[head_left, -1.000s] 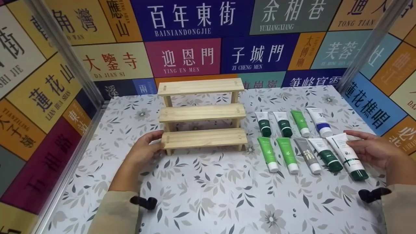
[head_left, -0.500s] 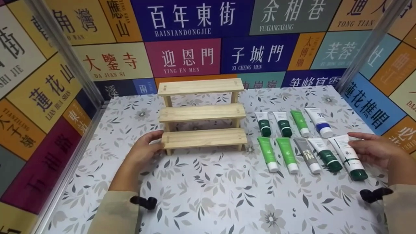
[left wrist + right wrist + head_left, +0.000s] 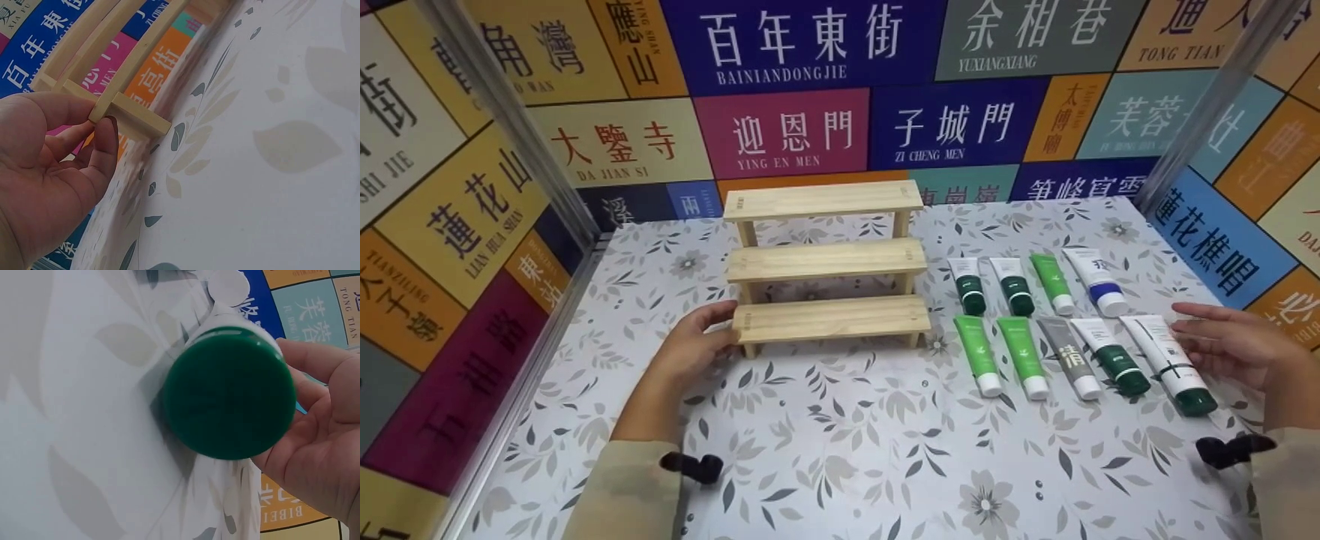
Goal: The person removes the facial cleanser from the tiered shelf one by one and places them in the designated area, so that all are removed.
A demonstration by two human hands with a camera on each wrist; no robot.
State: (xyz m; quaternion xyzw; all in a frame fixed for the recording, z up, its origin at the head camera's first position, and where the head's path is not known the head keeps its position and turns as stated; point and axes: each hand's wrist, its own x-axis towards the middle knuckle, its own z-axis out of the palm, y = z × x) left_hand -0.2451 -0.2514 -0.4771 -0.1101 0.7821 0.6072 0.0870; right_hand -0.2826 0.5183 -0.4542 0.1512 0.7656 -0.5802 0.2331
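A three-tier wooden display stand point(image 3: 831, 259) stands on the flower-patterned cloth. At the left end of its lowest board, my left hand point(image 3: 701, 341) pinches the board's corner; the left wrist view shows finger and thumb at that end point(image 3: 107, 104). On the right lie several squeeze tubes in two rows. The front row's rightmost is a white tube with a dark green cap point(image 3: 1170, 364). Beside it is my right hand point(image 3: 1237, 345), fingers loosely extended along its right side. Whether they still touch it I cannot tell. In the right wrist view the green cap point(image 3: 230, 394) hides part of that tube.
Left of the white tube lie a white-and-green tube point(image 3: 1110, 356), a grey tube point(image 3: 1069, 356) and two light green tubes point(image 3: 1021, 356). Behind them is a row including a white tube with a blue band point(image 3: 1096, 279). Printed sign panels point(image 3: 802, 131) wall the back and sides.
The white tube with the dark green cap has shifted slightly right and been laid down in line with the row. My right hand has drawn right, away from it. The left hand stays put.
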